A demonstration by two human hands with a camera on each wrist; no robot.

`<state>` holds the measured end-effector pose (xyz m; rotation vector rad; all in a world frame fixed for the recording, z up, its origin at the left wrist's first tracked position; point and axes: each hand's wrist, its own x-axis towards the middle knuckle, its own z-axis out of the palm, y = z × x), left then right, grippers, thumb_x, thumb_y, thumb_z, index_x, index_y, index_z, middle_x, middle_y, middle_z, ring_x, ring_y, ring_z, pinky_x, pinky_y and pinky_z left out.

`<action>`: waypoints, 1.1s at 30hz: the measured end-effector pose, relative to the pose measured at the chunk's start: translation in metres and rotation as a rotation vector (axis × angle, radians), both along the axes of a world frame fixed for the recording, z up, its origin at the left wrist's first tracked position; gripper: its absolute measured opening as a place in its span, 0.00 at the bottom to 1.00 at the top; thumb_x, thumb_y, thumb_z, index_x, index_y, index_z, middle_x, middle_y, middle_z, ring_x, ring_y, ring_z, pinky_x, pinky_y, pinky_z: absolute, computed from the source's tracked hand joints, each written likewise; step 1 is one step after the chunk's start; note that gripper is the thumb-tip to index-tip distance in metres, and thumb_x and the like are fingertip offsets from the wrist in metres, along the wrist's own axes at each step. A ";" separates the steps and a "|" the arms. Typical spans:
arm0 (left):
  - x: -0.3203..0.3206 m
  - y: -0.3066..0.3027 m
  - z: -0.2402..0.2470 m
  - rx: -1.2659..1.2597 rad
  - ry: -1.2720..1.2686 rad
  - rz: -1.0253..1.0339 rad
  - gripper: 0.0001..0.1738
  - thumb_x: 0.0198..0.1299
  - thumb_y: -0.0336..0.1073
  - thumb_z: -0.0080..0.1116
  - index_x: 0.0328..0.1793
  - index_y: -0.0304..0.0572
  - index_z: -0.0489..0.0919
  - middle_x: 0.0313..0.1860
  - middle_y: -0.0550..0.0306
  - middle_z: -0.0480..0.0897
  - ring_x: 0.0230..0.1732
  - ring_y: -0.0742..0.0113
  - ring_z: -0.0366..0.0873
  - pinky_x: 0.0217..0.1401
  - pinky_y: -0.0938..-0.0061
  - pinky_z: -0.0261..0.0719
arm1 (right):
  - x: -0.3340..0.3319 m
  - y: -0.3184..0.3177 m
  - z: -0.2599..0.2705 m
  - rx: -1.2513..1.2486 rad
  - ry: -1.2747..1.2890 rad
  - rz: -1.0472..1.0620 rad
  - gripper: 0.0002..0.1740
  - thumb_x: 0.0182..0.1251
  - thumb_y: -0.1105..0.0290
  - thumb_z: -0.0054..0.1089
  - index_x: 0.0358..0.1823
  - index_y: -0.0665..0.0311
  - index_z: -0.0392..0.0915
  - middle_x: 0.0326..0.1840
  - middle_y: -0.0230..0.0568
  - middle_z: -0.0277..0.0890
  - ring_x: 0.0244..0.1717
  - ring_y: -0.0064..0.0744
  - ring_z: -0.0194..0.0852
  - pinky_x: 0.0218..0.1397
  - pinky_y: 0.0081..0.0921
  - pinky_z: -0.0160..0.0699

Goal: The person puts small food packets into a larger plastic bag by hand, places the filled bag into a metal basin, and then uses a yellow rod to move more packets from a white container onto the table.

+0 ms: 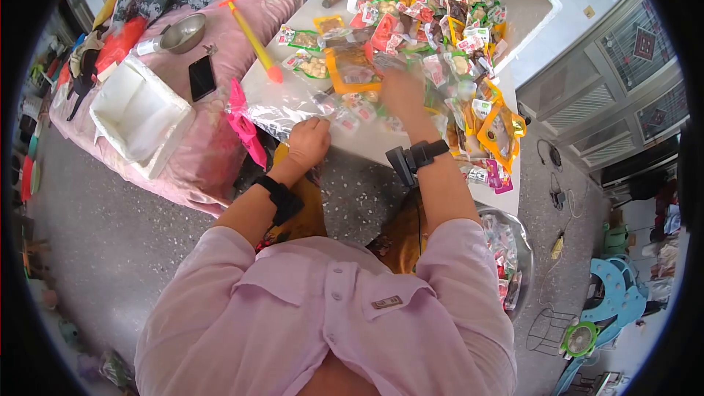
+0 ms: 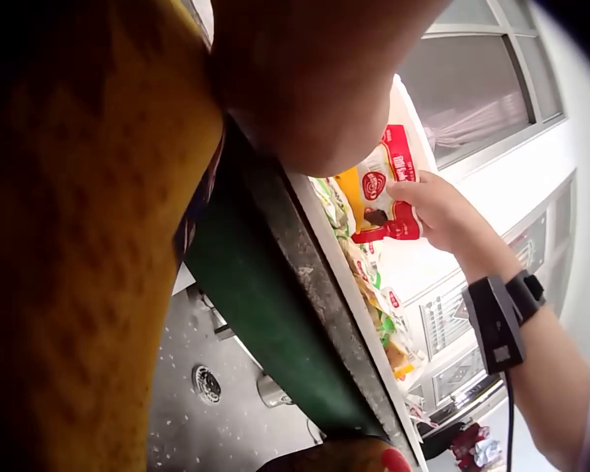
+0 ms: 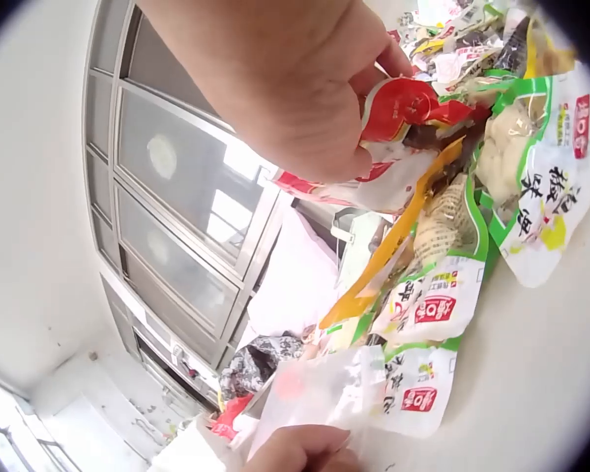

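Observation:
My left hand (image 1: 309, 141) grips the edge of a clear plastic bag (image 1: 282, 116) at the table's near edge; its curled fingers (image 3: 305, 450) show low in the right wrist view beside the bag (image 3: 324, 388). My right hand (image 1: 405, 95), blurred in the head view, is over the packets near an orange-edged packet (image 1: 356, 70). In the left wrist view the right hand (image 2: 450, 211) pinches a red-edged packet (image 2: 401, 182) between thumb and fingers. The right wrist view shows this hand (image 3: 295, 88) around the red packet (image 3: 403, 108), above green-edged packets (image 3: 438, 310).
A white foam box (image 1: 539, 18) tips many small packets (image 1: 440, 0) onto the table. A metal basin (image 1: 524, 264) of packets stands at the right. Left, a pink-covered bed (image 1: 220, 132) holds an empty foam box (image 1: 139, 114), a phone (image 1: 202, 78) and a metal bowl (image 1: 185, 33).

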<state>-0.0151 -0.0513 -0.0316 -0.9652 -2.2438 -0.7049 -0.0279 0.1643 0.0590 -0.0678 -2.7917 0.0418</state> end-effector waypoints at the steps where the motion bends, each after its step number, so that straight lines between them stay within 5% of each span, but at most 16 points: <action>1: -0.001 0.000 0.000 -0.004 -0.001 -0.001 0.04 0.39 0.29 0.51 0.25 0.43 0.71 0.22 0.55 0.71 0.25 0.56 0.72 0.29 0.66 0.71 | -0.003 0.004 -0.002 -0.027 -0.046 0.018 0.10 0.52 0.65 0.48 0.34 0.62 0.71 0.33 0.47 0.74 0.34 0.48 0.73 0.34 0.41 0.70; 7: -0.002 -0.003 -0.001 0.049 0.044 -0.046 0.05 0.39 0.30 0.52 0.27 0.42 0.72 0.23 0.55 0.71 0.26 0.56 0.72 0.30 0.65 0.71 | 0.019 0.047 0.034 -0.432 0.226 0.030 0.11 0.56 0.66 0.45 0.36 0.64 0.72 0.32 0.52 0.74 0.33 0.48 0.73 0.34 0.40 0.69; 10: -0.003 -0.003 0.000 0.049 0.015 -0.045 0.05 0.40 0.30 0.52 0.27 0.42 0.72 0.23 0.54 0.71 0.27 0.56 0.72 0.30 0.65 0.71 | 0.062 0.039 0.092 -0.710 0.271 -0.074 0.11 0.56 0.67 0.47 0.37 0.65 0.72 0.28 0.45 0.74 0.31 0.36 0.74 0.32 0.34 0.69; 13: -0.003 -0.003 0.000 0.035 -0.007 -0.036 0.05 0.40 0.30 0.52 0.28 0.42 0.73 0.23 0.54 0.71 0.27 0.55 0.72 0.30 0.65 0.71 | 0.082 0.078 0.093 -1.345 0.233 -0.101 0.11 0.57 0.69 0.50 0.40 0.67 0.72 0.28 0.38 0.72 0.30 0.26 0.72 0.31 0.26 0.72; 17: -0.006 -0.004 0.001 -0.002 -0.009 -0.035 0.07 0.42 0.30 0.52 0.30 0.41 0.73 0.24 0.52 0.72 0.26 0.53 0.72 0.30 0.63 0.71 | 0.147 0.093 0.108 -1.657 0.361 -0.064 0.09 0.58 0.75 0.49 0.41 0.68 0.70 0.31 0.37 0.72 0.29 0.26 0.73 0.31 0.24 0.76; 24: -0.006 -0.001 -0.003 -0.039 0.001 -0.068 0.07 0.44 0.29 0.50 0.33 0.40 0.74 0.23 0.49 0.73 0.25 0.50 0.72 0.28 0.61 0.71 | 0.330 0.149 0.110 -1.466 0.648 -0.157 0.17 0.60 0.73 0.45 0.50 0.72 0.63 0.47 0.48 0.70 0.46 0.37 0.72 0.49 0.31 0.72; 26: -0.007 0.001 -0.006 -0.009 0.033 -0.086 0.07 0.45 0.29 0.50 0.33 0.41 0.75 0.24 0.49 0.74 0.24 0.49 0.71 0.27 0.60 0.70 | 0.376 0.144 0.109 -1.417 0.811 -0.296 0.12 0.59 0.74 0.47 0.43 0.71 0.68 0.37 0.43 0.74 0.35 0.31 0.75 0.39 0.27 0.76; 33: -0.009 0.000 -0.010 -0.088 -0.025 -0.063 0.09 0.47 0.31 0.48 0.36 0.40 0.75 0.28 0.47 0.75 0.30 0.49 0.72 0.32 0.60 0.71 | 0.509 0.162 0.032 -1.294 0.714 -0.887 0.10 0.58 0.75 0.46 0.41 0.67 0.70 0.30 0.35 0.71 0.28 0.26 0.71 0.31 0.24 0.73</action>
